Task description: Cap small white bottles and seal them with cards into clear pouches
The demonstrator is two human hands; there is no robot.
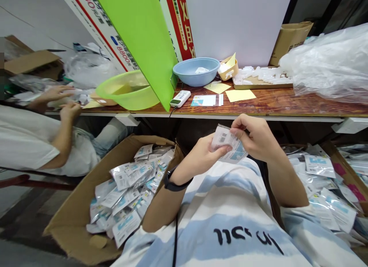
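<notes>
I keep both hands, left (202,155) and right (255,138), pinched shut on the packet (228,144), held flat, thumbs off its seal

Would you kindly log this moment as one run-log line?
left hand: grips packet | right hand: pinches its top edge | cardboard box: packets, at left | co-worker's hands: at bench
</notes>
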